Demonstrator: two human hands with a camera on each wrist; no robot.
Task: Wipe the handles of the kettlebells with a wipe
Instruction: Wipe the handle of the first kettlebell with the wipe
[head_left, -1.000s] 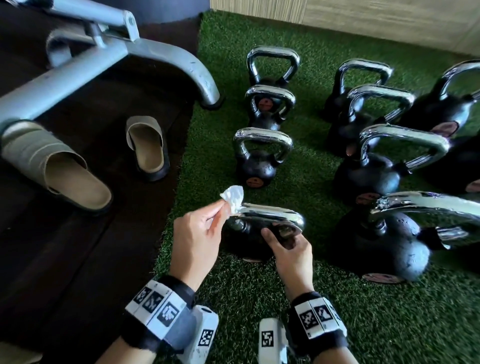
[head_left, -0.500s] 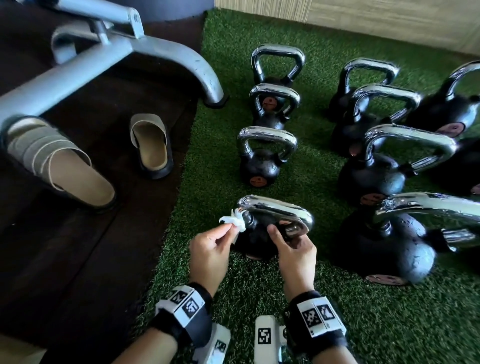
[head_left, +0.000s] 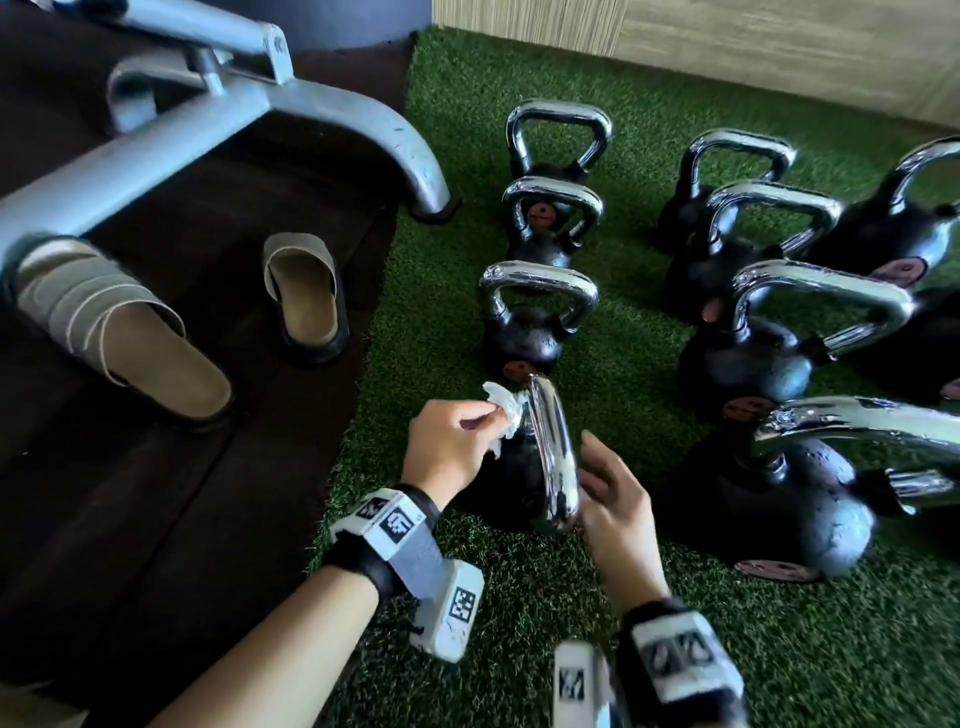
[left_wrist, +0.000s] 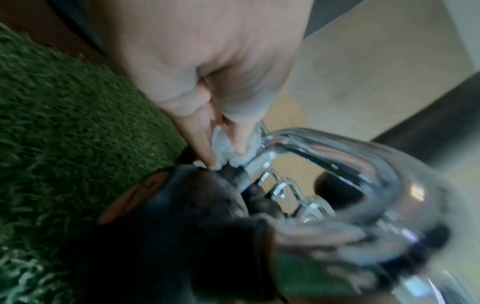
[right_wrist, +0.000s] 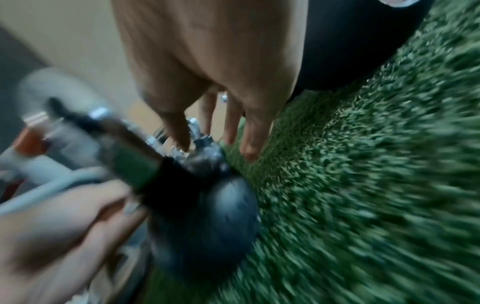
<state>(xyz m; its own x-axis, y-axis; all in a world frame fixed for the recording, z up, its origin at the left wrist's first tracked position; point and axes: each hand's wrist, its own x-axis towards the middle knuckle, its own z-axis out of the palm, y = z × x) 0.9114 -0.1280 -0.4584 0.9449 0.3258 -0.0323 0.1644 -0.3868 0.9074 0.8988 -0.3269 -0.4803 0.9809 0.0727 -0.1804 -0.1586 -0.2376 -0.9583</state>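
The nearest black kettlebell (head_left: 506, 483) stands on green turf, its chrome handle (head_left: 553, 457) turned edge-on to me. My left hand (head_left: 454, 441) pinches a crumpled white wipe (head_left: 504, 408) against the handle's far left corner; in the left wrist view the wipe (left_wrist: 228, 146) sits between thumb and fingers on the chrome handle (left_wrist: 337, 156). My right hand (head_left: 613, 488) is beside the handle's near right side with fingers loosely extended, thumb near the chrome. The right wrist view is blurred; the fingers (right_wrist: 249, 131) point down beside the kettlebell (right_wrist: 207, 222).
Several more chrome-handled kettlebells stand in rows behind and to the right, the closest (head_left: 779, 499) just right of my right hand. A grey bench frame (head_left: 208, 119) and two slippers (head_left: 306, 296) lie on dark flooring at left. A wooden wall runs along the back.
The near kettlebell has turned, its handle now edge-on. My left hand moved the wipe onto the handle's far corner. My right hand shifted from the handle's front to its right side, fingers loosened.
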